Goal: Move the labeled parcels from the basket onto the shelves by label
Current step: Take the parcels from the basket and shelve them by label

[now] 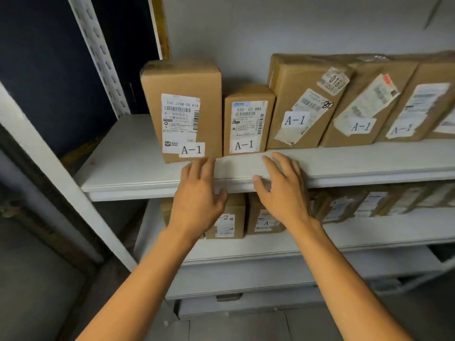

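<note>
I see the tall A-1 parcel (183, 110) upright on the top shelf (128, 166) at frame centre, just above my left hand (198, 195); that hand holds nothing, fingers loose, tips near its base; my right hand (283, 190) lies spread, empty, over the shelf edge, below the smaller A-1 parcel (247, 120).

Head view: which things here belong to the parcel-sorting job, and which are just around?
Job:
- A-1 parcels in a row on the upper shelf
- parcels on the lower shelf, one label ending in 2
- left hand and right hand, both empty

Around:
- slotted upright
- drawer
</note>
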A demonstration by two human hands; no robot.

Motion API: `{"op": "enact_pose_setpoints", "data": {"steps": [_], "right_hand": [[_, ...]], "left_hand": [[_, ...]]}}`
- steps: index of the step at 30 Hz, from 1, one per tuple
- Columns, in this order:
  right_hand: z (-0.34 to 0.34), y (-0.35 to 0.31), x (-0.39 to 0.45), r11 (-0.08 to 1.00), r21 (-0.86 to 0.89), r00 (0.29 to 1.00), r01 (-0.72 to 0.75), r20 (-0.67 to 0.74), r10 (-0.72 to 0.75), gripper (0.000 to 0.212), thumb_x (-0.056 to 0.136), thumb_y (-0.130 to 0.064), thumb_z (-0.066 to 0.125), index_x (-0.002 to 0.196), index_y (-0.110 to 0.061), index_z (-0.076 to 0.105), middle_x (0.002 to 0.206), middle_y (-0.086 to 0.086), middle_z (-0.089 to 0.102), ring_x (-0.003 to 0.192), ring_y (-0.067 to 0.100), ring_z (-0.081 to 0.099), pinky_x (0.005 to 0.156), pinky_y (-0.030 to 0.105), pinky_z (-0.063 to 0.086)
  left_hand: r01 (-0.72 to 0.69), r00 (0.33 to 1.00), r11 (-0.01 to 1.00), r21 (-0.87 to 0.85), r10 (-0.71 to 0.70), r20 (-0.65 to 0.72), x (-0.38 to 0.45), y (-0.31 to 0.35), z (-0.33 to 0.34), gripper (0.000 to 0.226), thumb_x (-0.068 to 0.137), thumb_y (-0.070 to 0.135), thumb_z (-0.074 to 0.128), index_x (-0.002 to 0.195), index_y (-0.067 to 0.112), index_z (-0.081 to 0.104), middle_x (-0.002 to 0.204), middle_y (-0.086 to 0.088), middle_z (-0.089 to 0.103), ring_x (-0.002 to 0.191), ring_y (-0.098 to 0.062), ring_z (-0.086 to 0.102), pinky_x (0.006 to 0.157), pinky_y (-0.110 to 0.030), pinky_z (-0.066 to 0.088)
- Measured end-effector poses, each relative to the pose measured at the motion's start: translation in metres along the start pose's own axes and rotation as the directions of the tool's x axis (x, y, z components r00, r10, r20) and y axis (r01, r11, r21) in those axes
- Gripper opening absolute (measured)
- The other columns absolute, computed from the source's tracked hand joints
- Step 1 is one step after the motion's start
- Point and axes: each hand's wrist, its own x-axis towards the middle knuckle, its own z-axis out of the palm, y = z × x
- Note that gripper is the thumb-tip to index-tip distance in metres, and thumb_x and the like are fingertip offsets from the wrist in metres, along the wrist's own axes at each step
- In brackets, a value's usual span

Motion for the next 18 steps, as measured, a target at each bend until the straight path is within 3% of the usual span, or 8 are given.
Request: {"op": "enact_pose_setpoints", "data": {"steps": [5, 10, 14, 18], "right_hand": [[-0.055, 0.081, -0.029, 0.987, -0.12, 0.994, -0.109, -0.044, 0.104, 0.058, 0.09, -0.044, 0.045, 0.126, -0.004, 0.065, 0.133, 0.016, 0.059, 0.117, 0.037, 0.052, 0.096, 0.05, 0.05], [-0.132, 0.174, -0.072, 0.943, -0.251, 0.976, -0.216, -0.093, 0.199, 0.057, 0.091, -0.043, 0.046, 0.127, -0.002, 0.064, 0.132, 0.016, 0.058, 0.116, 0.038, 0.054, 0.094, 0.048, 0.051], [-0.204, 0.248, -0.13, 0.842, -0.394, 0.93, -0.368, -0.149, 0.336, 0.056, 0.09, -0.04, 0.052, 0.132, -0.005, 0.061, 0.135, 0.015, 0.057, 0.12, 0.037, 0.052, 0.098, 0.05, 0.046], [-0.279, 0.302, -0.207, 0.678, -0.494, 0.834, -0.545, -0.233, 0.501, 0.053, 0.089, -0.033, 0.067, 0.134, -0.006, 0.059, 0.136, 0.014, 0.055, 0.122, 0.038, 0.051, 0.098, 0.052, 0.045]], "left_hand": [[-0.219, 0.969, 0.975, -0.027, 0.221, 0.11, 0.01, 0.09, 0.046, 0.065, 0.083, 0.024, 0.067, 0.142, 0.005, 0.047, 0.145, -0.018, 0.046, 0.134, -0.038, 0.037, 0.111, -0.044, 0.036], [-0.426, 0.885, 0.898, -0.113, 0.439, 0.153, 0.019, 0.198, 0.105, 0.064, 0.084, 0.031, 0.068, 0.14, 0.005, 0.049, 0.144, -0.017, 0.048, 0.133, -0.038, 0.038, 0.111, -0.043, 0.036], [-0.549, 0.8, 0.819, -0.164, 0.572, 0.178, 0.017, 0.294, 0.153, 0.063, 0.083, 0.034, 0.07, 0.136, 0.004, 0.052, 0.137, -0.018, 0.052, 0.129, -0.039, 0.041, 0.11, -0.044, 0.037], [-0.613, 0.696, 0.724, -0.316, 0.684, 0.219, 0.0, 0.392, 0.195, 0.056, 0.088, 0.032, 0.064, 0.136, 0.005, 0.051, 0.134, -0.018, 0.051, 0.125, -0.04, 0.042, 0.107, -0.042, 0.033]]}}
